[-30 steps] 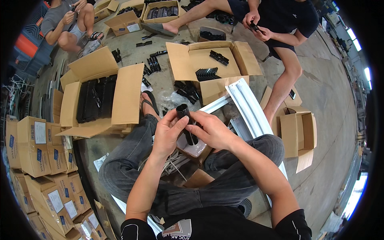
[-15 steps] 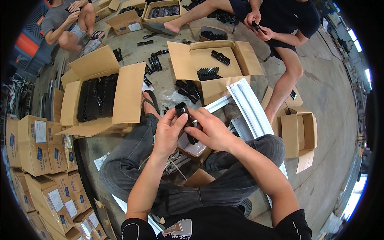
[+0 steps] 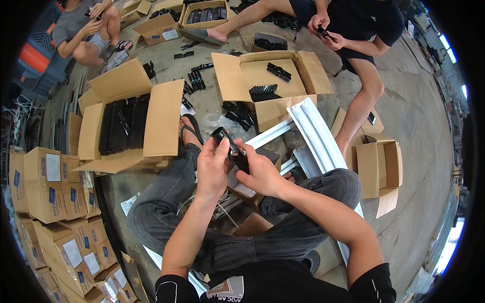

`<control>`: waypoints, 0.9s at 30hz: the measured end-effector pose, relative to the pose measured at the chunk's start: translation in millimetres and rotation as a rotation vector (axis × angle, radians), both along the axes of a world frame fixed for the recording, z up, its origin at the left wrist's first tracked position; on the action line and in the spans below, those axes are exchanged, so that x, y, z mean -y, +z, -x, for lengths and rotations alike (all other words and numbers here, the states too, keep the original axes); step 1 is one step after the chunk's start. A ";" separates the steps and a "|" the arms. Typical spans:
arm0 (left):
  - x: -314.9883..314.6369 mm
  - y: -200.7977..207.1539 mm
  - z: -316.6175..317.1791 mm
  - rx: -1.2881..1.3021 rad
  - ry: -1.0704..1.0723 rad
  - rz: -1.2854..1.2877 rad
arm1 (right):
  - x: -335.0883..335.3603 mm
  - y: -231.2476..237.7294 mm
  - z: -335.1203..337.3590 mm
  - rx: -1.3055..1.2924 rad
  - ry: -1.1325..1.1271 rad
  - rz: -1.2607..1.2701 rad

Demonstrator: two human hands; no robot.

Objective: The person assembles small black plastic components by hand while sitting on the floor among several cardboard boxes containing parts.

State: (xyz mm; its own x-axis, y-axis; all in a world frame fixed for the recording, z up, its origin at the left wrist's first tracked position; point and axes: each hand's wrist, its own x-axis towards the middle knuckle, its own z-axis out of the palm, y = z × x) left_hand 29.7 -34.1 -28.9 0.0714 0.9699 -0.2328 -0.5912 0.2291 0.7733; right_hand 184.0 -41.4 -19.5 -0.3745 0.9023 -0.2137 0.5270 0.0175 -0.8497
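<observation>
Above my lap, both hands grip a glossy black plastic part (image 3: 221,133) with a round, tube-like upper end. My left hand (image 3: 211,164) is closed on its upper end, the thumb pressed along the side. Lower down the part, my right hand (image 3: 262,174) pinches it from the right, the fingers partly hidden behind it. Just below my hands, between my legs, sits a small cardboard box with a clear plastic cover (image 3: 243,188).
Left stands an open carton (image 3: 164,118) packed with black parts; ahead, another carton (image 3: 285,111) holds several. Loose black parts (image 3: 196,80) lie between them. White metal profiles (image 3: 318,136) lean by my right knee. Stacked cartons (image 3: 43,192) stand far left. Two people sit opposite, handling black pieces.
The black part has turned in my hands, its upper end tipping to the left. My right hand has shifted slightly down along it and opened a little gap from my left.
</observation>
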 end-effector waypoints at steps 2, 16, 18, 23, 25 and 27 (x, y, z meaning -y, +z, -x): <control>0.3 -2.4 -2.8 -0.026 0.005 -0.019 | 3.7 -5.7 1.5 0.019 -0.028 -0.062; 1.3 -1.3 -4.8 -0.072 0.008 -0.012 | 2.1 -0.6 2.0 0.159 -0.043 -0.103; 1.1 -3.6 -4.1 -0.115 0.002 -0.035 | 1.4 0.4 1.7 0.170 -0.035 -0.100; 1.7 -3.3 -2.7 -0.114 -0.009 -0.066 | 1.7 -2.0 1.7 0.125 -0.050 -0.105; 2.2 -3.7 -3.4 -0.167 -0.009 -0.098 | 1.3 2.1 1.8 0.109 -0.040 -0.095; 2.4 -3.6 -3.6 -0.094 -0.021 -0.037 | 1.6 6.0 2.4 0.096 -0.060 -0.090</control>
State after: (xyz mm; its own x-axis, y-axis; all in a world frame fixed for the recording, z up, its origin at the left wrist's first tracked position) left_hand 33.4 -36.5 -32.4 0.0709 0.9764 -0.2040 -0.5109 0.2111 0.8333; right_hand 181.6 -43.0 -13.6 -0.3011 0.9396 -0.1627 0.6080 0.0577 -0.7919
